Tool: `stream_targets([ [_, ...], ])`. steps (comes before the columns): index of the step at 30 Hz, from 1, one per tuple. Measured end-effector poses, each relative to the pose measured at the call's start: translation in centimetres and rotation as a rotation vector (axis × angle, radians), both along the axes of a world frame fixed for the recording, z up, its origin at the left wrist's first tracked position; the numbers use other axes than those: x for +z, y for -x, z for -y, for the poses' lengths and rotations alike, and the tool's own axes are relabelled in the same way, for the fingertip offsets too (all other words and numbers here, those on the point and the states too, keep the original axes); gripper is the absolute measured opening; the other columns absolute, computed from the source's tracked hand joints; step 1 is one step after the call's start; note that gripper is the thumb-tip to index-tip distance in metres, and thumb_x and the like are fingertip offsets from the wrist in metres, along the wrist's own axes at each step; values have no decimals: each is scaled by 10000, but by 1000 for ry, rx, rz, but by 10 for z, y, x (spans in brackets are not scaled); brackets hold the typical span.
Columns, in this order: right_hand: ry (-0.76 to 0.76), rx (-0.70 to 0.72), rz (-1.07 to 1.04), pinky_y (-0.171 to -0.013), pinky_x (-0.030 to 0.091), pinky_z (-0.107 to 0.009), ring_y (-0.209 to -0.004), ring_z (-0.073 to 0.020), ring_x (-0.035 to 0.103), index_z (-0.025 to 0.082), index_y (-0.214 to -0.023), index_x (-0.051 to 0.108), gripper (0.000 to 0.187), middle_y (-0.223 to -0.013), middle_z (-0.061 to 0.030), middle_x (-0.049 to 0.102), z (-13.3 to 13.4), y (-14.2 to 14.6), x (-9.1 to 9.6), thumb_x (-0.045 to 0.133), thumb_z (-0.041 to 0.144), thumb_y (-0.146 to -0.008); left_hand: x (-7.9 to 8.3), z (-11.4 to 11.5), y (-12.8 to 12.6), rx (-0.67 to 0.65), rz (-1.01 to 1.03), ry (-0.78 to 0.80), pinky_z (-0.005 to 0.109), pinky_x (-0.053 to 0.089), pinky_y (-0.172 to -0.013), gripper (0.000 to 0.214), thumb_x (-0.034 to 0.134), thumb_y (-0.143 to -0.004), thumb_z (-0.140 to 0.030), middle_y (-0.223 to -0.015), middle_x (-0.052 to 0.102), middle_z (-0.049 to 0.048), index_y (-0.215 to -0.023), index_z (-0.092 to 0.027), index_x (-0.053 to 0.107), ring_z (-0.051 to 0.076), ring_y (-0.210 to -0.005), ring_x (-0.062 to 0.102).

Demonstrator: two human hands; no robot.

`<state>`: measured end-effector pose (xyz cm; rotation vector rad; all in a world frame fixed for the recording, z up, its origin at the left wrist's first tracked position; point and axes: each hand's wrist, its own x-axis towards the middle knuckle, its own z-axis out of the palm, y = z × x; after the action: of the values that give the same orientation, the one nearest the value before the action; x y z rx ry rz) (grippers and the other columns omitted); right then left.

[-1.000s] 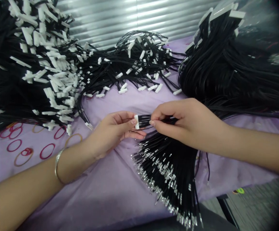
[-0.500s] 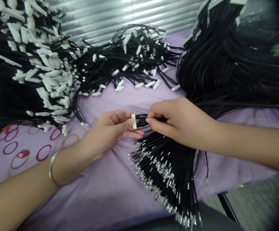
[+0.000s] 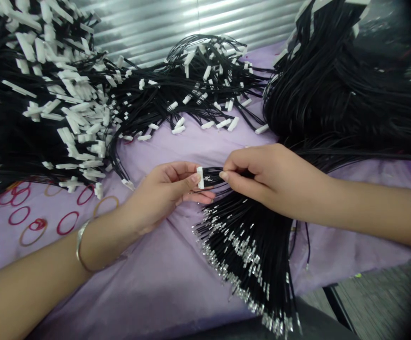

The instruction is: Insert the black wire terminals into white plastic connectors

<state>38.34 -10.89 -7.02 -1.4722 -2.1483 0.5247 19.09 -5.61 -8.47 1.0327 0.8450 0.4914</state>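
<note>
My left hand [image 3: 163, 191] pinches a small white connector [image 3: 200, 177] between thumb and fingers. Several short black wires run from the connector to my right hand [image 3: 265, 177], whose thumb and forefinger are pinched on a black wire [image 3: 213, 177] right beside the connector. Both hands hover just above a fanned bundle of loose black wires with metal-tipped ends [image 3: 248, 255] lying on the purple cloth [image 3: 163, 278]. A silver bangle [image 3: 80, 245] sits on my left wrist.
A big heap of black wires with white connectors [image 3: 60, 108] fills the left and back. A smaller pile [image 3: 205, 89] lies at the back centre. A thick black wire mass [image 3: 340, 94] rises on the right. Red and tan rubber bands [image 3: 31, 222] lie at the left.
The hands stay together on the connector and wire. The view has shifted slightly; the hands sit a little to the right of where they were half a second ago.
</note>
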Motion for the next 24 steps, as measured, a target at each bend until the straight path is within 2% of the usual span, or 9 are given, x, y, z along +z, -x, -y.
stream_targets([
  [4, -53, 78, 5, -507, 279, -226, -511, -68, 433, 144, -655, 593, 266, -555, 29, 529, -2, -3, -1, 512, 237, -891, 0, -1, 0, 16, -5, 7, 213, 597, -638, 106, 682, -789, -123, -767, 714, 56, -881, -79, 652, 148, -653, 710],
  [9, -171, 203, -116, -700, 421, -209, -762, -89, 576, 143, -809, 683, 163, -830, -21, 655, -4, -5, -2, 556, 203, -891, 0, -1, 1, 4, 24, 11, 212, 600, -641, 60, 622, -825, -98, -776, 715, 58, -874, -78, 650, 145, -656, 712],
  [12, -186, 171, -171, -718, 435, -211, -769, -88, 585, 144, -788, 693, 133, -839, -21, 667, -3, -5, 0, 585, 172, -861, 1, -1, 1, 3, 38, 7, 216, 602, -642, 63, 622, -813, -80, -777, 716, 57, -870, -81, 648, 149, -662, 714],
  [18, -118, 86, -207, -566, 375, -207, -603, -63, 513, 137, -683, 656, 104, -635, 26, 599, 0, -1, 3, 621, 111, -777, 0, -1, 0, 9, 26, 11, 222, 603, -635, 88, 619, -796, -54, -776, 714, 62, -880, -73, 638, 154, -652, 713],
  [20, -144, 83, -147, -575, 375, -214, -600, -66, 506, 138, -672, 647, 115, -634, 24, 595, 0, -1, 3, 616, 111, -779, 0, -1, 0, 15, 19, 11, 222, 603, -628, 83, 610, -804, -55, -772, 713, 65, -882, -70, 633, 155, -646, 712],
  [24, -293, 70, 47, -602, 377, -236, -627, -89, 496, 135, -688, 635, 115, -662, 5, 575, 0, -2, -2, 600, 123, -797, 1, -1, 0, 4, 11, 0, 217, 600, -624, 70, 619, -806, -67, -774, 714, 67, -875, -72, 631, 150, -640, 710],
])
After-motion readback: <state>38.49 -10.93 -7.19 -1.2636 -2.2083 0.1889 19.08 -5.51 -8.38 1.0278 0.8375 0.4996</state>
